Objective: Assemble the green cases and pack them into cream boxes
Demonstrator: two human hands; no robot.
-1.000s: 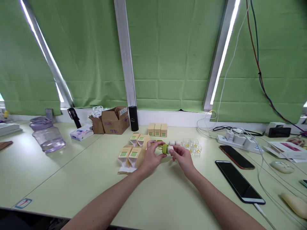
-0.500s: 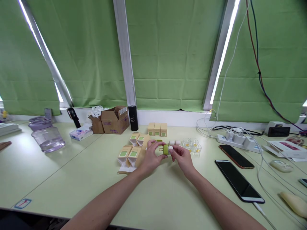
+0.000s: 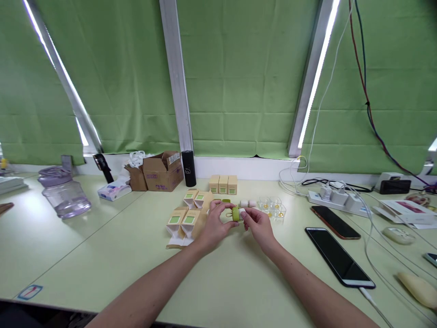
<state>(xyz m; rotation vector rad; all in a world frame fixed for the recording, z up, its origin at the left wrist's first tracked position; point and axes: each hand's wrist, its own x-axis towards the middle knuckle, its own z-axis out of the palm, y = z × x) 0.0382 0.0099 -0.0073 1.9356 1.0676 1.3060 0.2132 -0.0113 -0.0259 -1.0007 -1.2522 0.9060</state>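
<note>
My left hand [image 3: 214, 224] pinches a small olive-green case [image 3: 235, 214] with a thin loop, just above the pale green table [image 3: 119, 255]. Pressed against the case's right side is a small white piece [image 3: 242, 212], held in the fingertips of my right hand [image 3: 258, 224]. Open tan cartons with green labels [image 3: 187, 214] lie just left of my left hand. Three shut tan boxes [image 3: 223, 184] stand in a row behind. More small white pieces [image 3: 248, 203] and clear plastic cups with gold bits [image 3: 273, 206] sit to the right of the case.
Two phones [image 3: 339, 261] lie at the right, with a white power strip [image 3: 336, 198] and cables behind them. A brown cardboard box [image 3: 162, 171], a black cylinder [image 3: 189, 168], a tissue pack [image 3: 111, 192] and a clear purple jug [image 3: 64, 197] stand to the left.
Both hands stay together over the same spot. The green case has turned slightly between my fingers, and the view has shifted a little.
</note>
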